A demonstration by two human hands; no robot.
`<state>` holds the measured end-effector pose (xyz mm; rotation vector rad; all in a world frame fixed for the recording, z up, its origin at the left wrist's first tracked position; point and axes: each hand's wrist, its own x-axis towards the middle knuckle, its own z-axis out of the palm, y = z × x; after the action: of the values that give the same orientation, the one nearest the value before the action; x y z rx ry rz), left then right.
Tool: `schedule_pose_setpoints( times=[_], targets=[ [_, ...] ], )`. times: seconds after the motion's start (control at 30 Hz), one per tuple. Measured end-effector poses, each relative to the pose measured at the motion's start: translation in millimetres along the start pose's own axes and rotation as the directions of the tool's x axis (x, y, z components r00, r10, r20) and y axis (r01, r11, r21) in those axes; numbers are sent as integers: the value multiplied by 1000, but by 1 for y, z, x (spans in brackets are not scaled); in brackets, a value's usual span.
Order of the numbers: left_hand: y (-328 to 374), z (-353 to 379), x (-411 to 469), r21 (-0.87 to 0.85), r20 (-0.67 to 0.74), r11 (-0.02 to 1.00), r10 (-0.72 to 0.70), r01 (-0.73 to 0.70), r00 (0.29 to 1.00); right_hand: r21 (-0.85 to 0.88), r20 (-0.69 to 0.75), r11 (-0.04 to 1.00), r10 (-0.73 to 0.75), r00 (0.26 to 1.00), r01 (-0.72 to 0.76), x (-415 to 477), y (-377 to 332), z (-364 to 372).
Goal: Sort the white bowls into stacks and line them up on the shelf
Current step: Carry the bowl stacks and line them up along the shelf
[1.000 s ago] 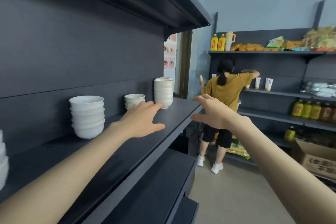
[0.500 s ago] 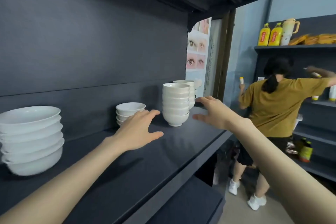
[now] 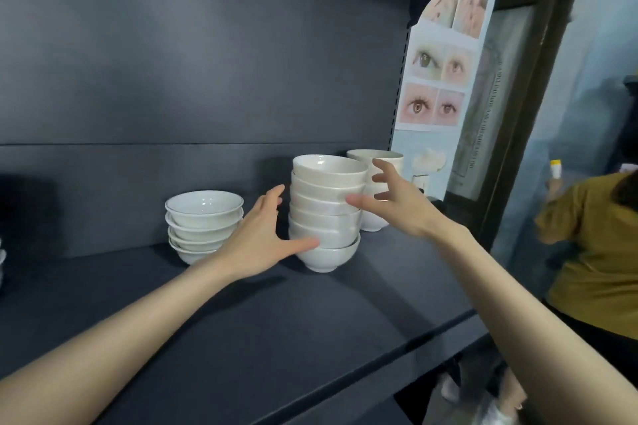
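Note:
A tall stack of several white bowls stands on the dark shelf. My left hand is spread at the stack's left side, thumb touching a low bowl. My right hand is spread at the stack's right side, thumb on a middle bowl, fingers straight. Behind the right hand stands another tall stack, mostly hidden. A shorter stack of wider bowls sits to the left.
The shelf's back panel rises close behind the stacks. The edge of another white stack shows at the far left. A poster hangs past the shelf's right end. A person in a mustard shirt stands at the right.
I have come closer to the shelf. Both hands moved forward and now flank the tall stack, touching its sides; before they hovered short of it.

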<state>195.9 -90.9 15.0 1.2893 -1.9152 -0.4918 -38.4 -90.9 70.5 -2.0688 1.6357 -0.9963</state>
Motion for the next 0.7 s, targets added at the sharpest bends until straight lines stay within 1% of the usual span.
schedule_pose_setpoints(
  times=[0.1,0.17,0.3,0.4,0.47,0.7],
  targets=[
    [2,25,5,-139,-44,985,-109,102,993,170,89,984,-62,994,46,19,17,0],
    [7,38,6,-189,-64,969,-174,159,983,266,144,961,-111,983,69,31,27,1],
    [16,61,9,-273,-118,927,-296,256,948,394,234,912,-219,947,113,53,41,8],
    [21,76,12,-377,-167,890,-336,254,927,491,268,861,-296,917,135,65,51,16],
    [21,82,16,-410,-191,876,-355,255,915,525,264,838,-325,908,147,71,55,20],
    [15,87,18,-428,-241,863,-396,269,886,603,263,784,-372,890,149,82,64,29]
  ],
)
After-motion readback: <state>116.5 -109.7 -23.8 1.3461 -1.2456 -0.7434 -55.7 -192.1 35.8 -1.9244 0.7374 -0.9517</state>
